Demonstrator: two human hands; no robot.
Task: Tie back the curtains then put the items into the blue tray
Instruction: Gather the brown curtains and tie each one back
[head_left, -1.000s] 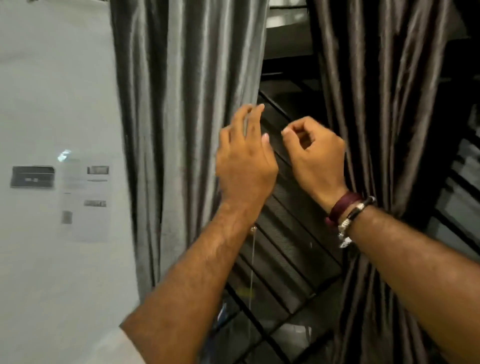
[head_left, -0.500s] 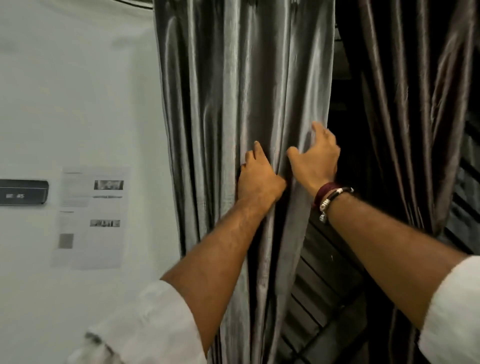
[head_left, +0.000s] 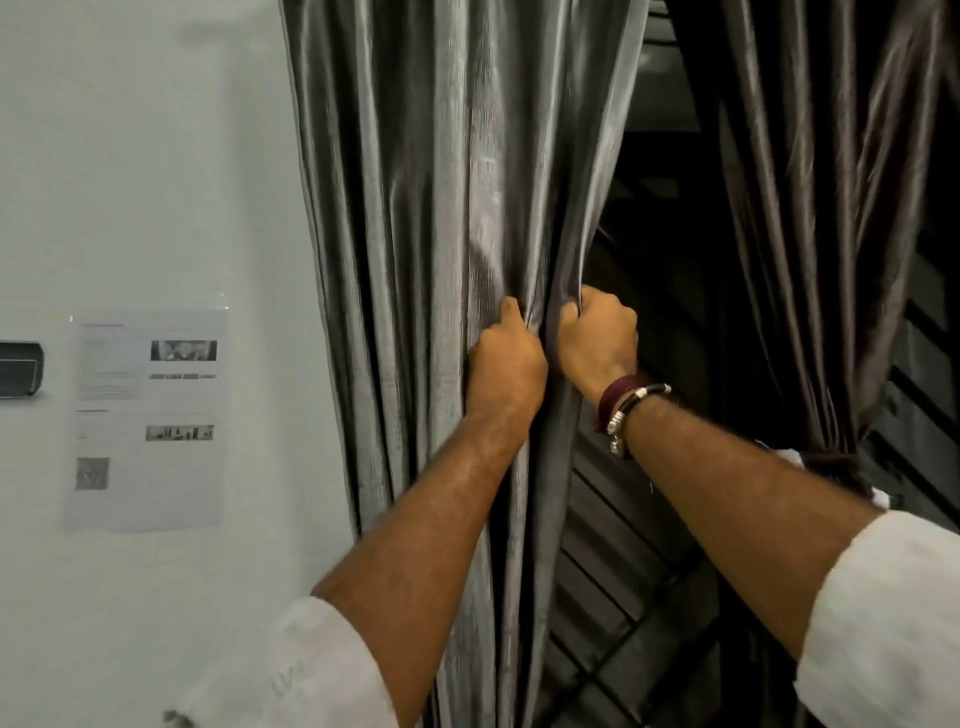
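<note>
Your left hand (head_left: 506, 364) is raised at about chest height with the forearm angling up from the lower middle of the view, its fingers curled into a fist around a bunched fold of the grey left curtain (head_left: 441, 208). Your right hand (head_left: 597, 340) sits just beside it, nearly knuckle to knuckle, also clenched tight on the inner edge of that same curtain, with the wrist bent slightly and two bracelets (head_left: 621, 402) around it. Both sleeves are rolled up, white cuffs showing at the bottom corners. The cloth between and above your fists is drawn into tight vertical pleats. The curtain's outer edge hangs close against the white wall (head_left: 130, 156), where a printed sheet (head_left: 145, 421) is stuck up. To the right of your right hand a dark gap opens onto a slatted window grille (head_left: 623, 545), and beyond it the darker right curtain (head_left: 831, 208) hangs well apart, pinched in at mid-height near your right forearm. What gathers it there is too dark to tell.
</note>
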